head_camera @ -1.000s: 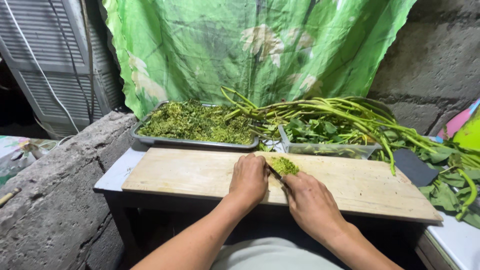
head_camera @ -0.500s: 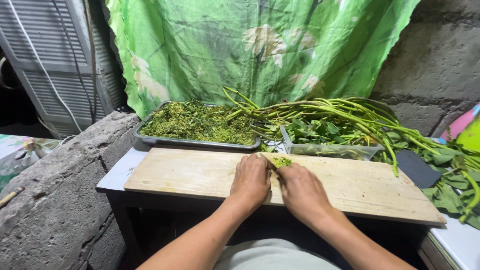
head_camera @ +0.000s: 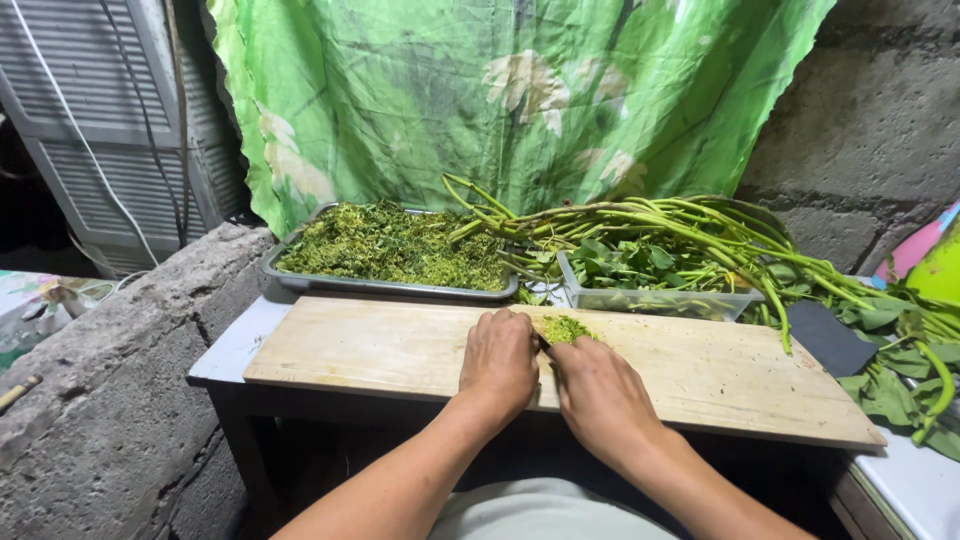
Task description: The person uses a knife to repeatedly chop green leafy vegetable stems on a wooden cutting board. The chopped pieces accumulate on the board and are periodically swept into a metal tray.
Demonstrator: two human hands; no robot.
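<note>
Chopping greens on the wood board (head_camera: 400, 350), w/ both hands close together by the little green pile (head_camera: 566, 328). My right hand (head_camera: 598, 395) is closed on the knife (head_camera: 545, 345); only a bit of dark blade shows. My left hand (head_camera: 500, 360) lies curled on the board, just left of the pile, touching the blade side. A sec ago my right hand sat lower & the pile looked wider. Now it's pushed in tighter, so the bits are getting smaller. Metal tray (head_camera: 290, 278) of cut greens sits behind the board.

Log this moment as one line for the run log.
left hand: on wooden cutting board | right hand: gripping knife, blade mostly hidden | small pile of chopped greens: between hands | metal tray of chopped greens: behind board
</note>
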